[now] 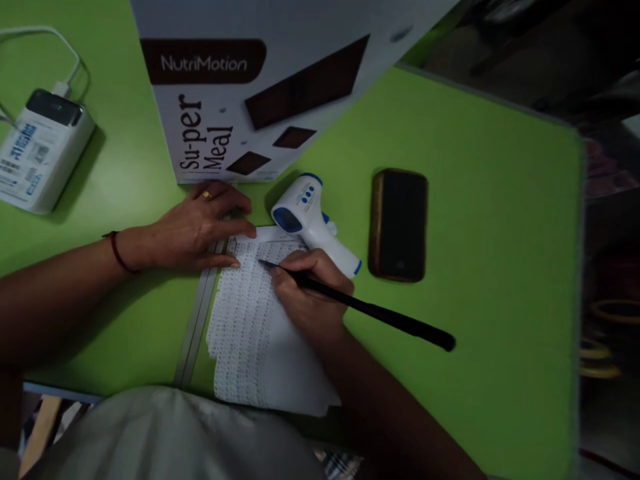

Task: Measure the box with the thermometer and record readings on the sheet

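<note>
My right hand (313,293) grips a long black pen (380,312), whose tip points at the written-on paper (250,320). Rows of small handwriting cover the left side of that sheet, and its right side is blank lower down. Resting at the paper's upper left edge, my left hand (207,223) has its fingers spread, with a fingertip and the thumb touching the sheet. A white and blue infrared thermometer (315,223) lies just above my right hand, at the top of the paper.
A large white printed box (215,113) stands behind my left hand. To the right lies a dark phone (399,223) in a brown case. At the left is a white power bank (45,150) with a cable plugged in. A metal strip (197,320) crosses the green table (500,267).
</note>
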Motion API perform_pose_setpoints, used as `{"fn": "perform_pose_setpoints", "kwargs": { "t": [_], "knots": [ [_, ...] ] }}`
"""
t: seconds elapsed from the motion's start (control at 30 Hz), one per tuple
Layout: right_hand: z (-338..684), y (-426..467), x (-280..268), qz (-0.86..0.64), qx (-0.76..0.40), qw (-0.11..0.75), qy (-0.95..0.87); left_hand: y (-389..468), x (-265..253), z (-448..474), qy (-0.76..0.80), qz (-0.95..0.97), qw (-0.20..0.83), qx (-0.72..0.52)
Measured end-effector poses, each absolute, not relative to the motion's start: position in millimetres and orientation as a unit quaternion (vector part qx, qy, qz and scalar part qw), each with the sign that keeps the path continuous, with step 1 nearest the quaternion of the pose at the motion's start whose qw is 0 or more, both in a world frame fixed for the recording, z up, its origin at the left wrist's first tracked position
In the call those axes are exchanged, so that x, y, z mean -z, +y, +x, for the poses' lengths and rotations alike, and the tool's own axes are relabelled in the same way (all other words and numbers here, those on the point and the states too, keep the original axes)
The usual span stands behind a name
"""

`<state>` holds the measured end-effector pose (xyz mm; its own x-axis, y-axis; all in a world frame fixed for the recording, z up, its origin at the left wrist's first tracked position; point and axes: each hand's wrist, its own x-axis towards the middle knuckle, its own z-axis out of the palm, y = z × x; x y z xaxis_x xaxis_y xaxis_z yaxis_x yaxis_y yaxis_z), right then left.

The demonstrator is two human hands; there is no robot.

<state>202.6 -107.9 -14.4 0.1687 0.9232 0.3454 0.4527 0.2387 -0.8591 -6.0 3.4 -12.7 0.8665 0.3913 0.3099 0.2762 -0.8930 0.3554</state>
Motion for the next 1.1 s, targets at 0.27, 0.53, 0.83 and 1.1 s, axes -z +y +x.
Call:
{"fn": "perform_pose_setpoints", "kwargs": {
  "t": [0.27,0.53,0.83,1.1],
  "knots": [
    [202.9,-109.1,14.6,-0.567,-0.242,0.484,-0.621,3.3,13.4,-5.4,0.184,0.956,0.143,-0.177],
    [201.5,-107.9,11.2,-0.572,-0.226,0.468,-0.635,3.3,14.1,-4.5,0.177,0.955,0.153,-0.184],
    [201.9,-107.6,11.9,-0.587,-0.229,0.463,-0.624,3.5,13.5,-5.9,0.182,0.957,0.151,-0.17],
    [203.1,-107.3,15.6,-0.581,-0.223,0.471,-0.625,3.8,15.2,-5.2,0.18,0.952,0.158,-0.192]
  ]
}}
